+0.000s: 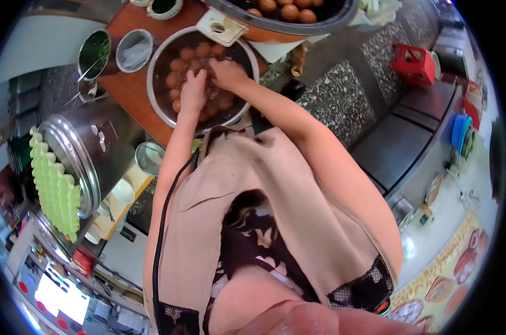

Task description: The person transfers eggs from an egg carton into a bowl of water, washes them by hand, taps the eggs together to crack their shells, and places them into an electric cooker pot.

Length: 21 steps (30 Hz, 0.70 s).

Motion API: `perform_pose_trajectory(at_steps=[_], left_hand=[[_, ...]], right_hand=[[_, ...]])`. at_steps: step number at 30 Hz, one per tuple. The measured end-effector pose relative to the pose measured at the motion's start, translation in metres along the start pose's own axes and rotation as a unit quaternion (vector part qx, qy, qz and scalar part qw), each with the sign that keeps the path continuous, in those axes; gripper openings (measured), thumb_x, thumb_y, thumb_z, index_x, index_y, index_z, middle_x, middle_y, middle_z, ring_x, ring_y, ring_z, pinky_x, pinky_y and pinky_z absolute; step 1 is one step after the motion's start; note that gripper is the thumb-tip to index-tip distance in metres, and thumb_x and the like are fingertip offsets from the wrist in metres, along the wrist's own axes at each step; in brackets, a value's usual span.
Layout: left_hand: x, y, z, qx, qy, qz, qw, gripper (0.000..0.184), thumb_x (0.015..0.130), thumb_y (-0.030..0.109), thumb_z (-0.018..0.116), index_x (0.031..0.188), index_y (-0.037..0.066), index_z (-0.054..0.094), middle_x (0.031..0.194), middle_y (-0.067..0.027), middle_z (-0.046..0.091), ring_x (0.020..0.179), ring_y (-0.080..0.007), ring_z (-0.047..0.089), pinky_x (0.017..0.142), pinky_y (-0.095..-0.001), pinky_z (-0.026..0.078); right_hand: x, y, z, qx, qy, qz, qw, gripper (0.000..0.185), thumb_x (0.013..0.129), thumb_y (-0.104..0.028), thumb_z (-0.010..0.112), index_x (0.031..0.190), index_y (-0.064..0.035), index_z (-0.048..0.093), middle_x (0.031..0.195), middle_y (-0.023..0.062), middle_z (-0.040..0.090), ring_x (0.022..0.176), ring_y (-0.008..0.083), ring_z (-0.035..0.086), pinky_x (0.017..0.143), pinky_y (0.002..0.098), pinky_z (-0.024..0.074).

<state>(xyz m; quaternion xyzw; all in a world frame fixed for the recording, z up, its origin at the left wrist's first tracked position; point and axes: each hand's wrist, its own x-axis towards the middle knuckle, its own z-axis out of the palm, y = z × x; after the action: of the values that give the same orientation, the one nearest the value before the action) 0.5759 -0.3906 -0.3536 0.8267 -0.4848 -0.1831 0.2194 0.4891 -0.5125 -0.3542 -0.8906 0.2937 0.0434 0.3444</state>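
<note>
A steel bowl [153,89] holds many brown eggs [187,53] lying in water. Both of my hands reach into it, close together over the middle. My left hand [194,89] has its fingers curled inward among the eggs; whatever they grip is hidden. Just to its right, my right hand [226,73] bends down with its fingers closed, their tips out of sight behind the hand. More eggs [219,106] show below and between my wrists.
A large pot [286,32] with brown eggs stands beyond the bowl, its pale handle [222,28] overhanging the rim. Left are a steel container of chopped greens [99,53], a white tub [134,50] and a tall steel pot [105,139] with a green egg tray [53,190]. A red stool [414,64] stands right.
</note>
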Motion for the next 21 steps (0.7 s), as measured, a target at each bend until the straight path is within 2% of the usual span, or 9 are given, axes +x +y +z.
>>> perform_pose_trajectory(at_steps=[3, 4, 6, 7, 8, 10, 14, 17, 21], left_hand=[[0.008, -0.009, 0.003, -0.015, 0.047, -0.040, 0.998, 0.020, 0.078, 0.013, 0.059, 0.098, 0.010, 0.053, 0.096, -0.0201, 0.057, 0.076, -0.0423, 0.059, 0.068, -0.0487, 0.050], [0.008, -0.013, 0.003, -0.136, 0.061, -0.094, 0.984, 0.017, 0.080, 0.016, 0.057, 0.096, 0.009, 0.054, 0.092, -0.0188, 0.060, 0.075, -0.0384, 0.061, 0.066, -0.0458, 0.051], [0.009, -0.019, -0.005, -0.255, 0.080, -0.152, 0.951, 0.015, 0.082, 0.019, 0.056, 0.093, 0.008, 0.054, 0.087, -0.0174, 0.063, 0.074, -0.0346, 0.062, 0.065, -0.0429, 0.051], [0.010, -0.023, -0.010, -0.544, 0.027, -0.254, 0.799, 0.015, 0.084, 0.021, 0.054, 0.091, 0.008, 0.054, 0.087, -0.0159, 0.064, 0.073, -0.0310, 0.062, 0.065, -0.0400, 0.051], [0.010, -0.024, -0.017, -0.770, -0.027, -0.320, 0.551, 0.016, 0.086, 0.023, 0.052, 0.089, 0.008, 0.055, 0.087, -0.0144, 0.065, 0.073, -0.0275, 0.062, 0.065, -0.0372, 0.051], [0.005, -0.014, -0.021, -0.791, 0.012, -0.315, 0.524, 0.020, 0.087, 0.027, 0.050, 0.088, 0.008, 0.055, 0.090, -0.0116, 0.064, 0.076, -0.0265, 0.061, 0.066, -0.0353, 0.050], [0.000, -0.014, -0.021, -0.871, 0.029, -0.296, 0.391, 0.022, 0.090, 0.026, 0.046, 0.088, 0.008, 0.058, 0.096, -0.0114, 0.063, 0.085, -0.0264, 0.060, 0.073, -0.0352, 0.050], [-0.005, -0.018, -0.021, -0.932, -0.030, -0.237, 0.273, 0.029, 0.094, 0.031, 0.042, 0.091, 0.008, 0.059, 0.102, -0.0120, 0.063, 0.089, -0.0303, 0.058, 0.076, -0.0429, 0.048], [-0.008, -0.004, -0.026, -0.873, 0.039, -0.256, 0.412, 0.034, 0.097, 0.035, 0.038, 0.094, 0.007, 0.058, 0.110, -0.0131, 0.061, 0.102, -0.0274, 0.056, 0.086, -0.0432, 0.047]], right_hand=[[0.003, -0.002, -0.004, 0.108, 0.031, 0.008, 0.994, 0.027, 0.075, -0.025, 0.060, 0.092, -0.0032, 0.059, 0.083, 0.0191, 0.066, 0.078, 0.0362, 0.065, 0.070, 0.0460, 0.0517], [0.008, -0.001, -0.008, 0.238, -0.049, 0.133, 0.961, 0.027, 0.076, -0.028, 0.059, 0.086, -0.0024, 0.060, 0.074, 0.0168, 0.065, 0.069, 0.0307, 0.066, 0.063, 0.0422, 0.0531], [0.012, 0.008, -0.005, 0.623, -0.158, 0.266, 0.719, 0.026, 0.081, -0.029, 0.058, 0.085, -0.0034, 0.060, 0.068, 0.0113, 0.062, 0.066, 0.0249, 0.064, 0.061, 0.0377, 0.0545], [0.013, 0.018, -0.003, 0.728, -0.224, 0.238, 0.603, 0.023, 0.085, -0.026, 0.054, 0.087, -0.0035, 0.060, 0.074, 0.0090, 0.061, 0.070, 0.0230, 0.064, 0.065, 0.0378, 0.0565], [0.010, 0.015, -0.007, 0.724, -0.231, 0.239, 0.604, 0.023, 0.085, -0.026, 0.054, 0.087, -0.0035, 0.060, 0.074, 0.0090, 0.061, 0.070, 0.0230, 0.064, 0.065, 0.0378, 0.0565], [0.005, 0.008, -0.012, 0.790, -0.235, 0.261, 0.503, 0.022, 0.087, -0.022, 0.052, 0.092, -0.0009, 0.059, 0.089, 0.0124, 0.062, 0.079, 0.0259, 0.064, 0.074, 0.0406, 0.0564], [-0.007, -0.014, -0.022, 0.802, -0.205, 0.278, 0.487, 0.025, 0.090, -0.018, 0.048, 0.100, 0.0028, 0.059, 0.098, 0.0159, 0.063, 0.087, 0.0290, 0.064, 0.082, 0.0420, 0.0544], [-0.013, -0.024, -0.025, 0.740, -0.233, 0.246, 0.581, 0.024, 0.091, -0.020, 0.051, 0.100, 0.0009, 0.059, 0.093, 0.0115, 0.062, 0.078, 0.0216, 0.063, 0.072, 0.0336, 0.0546], [-0.026, -0.053, -0.038, 0.642, -0.232, 0.199, 0.703, 0.029, 0.090, -0.029, 0.058, 0.104, -0.0037, 0.060, 0.086, 0.0046, 0.061, 0.066, 0.0134, 0.059, 0.056, 0.0253, 0.0492]])
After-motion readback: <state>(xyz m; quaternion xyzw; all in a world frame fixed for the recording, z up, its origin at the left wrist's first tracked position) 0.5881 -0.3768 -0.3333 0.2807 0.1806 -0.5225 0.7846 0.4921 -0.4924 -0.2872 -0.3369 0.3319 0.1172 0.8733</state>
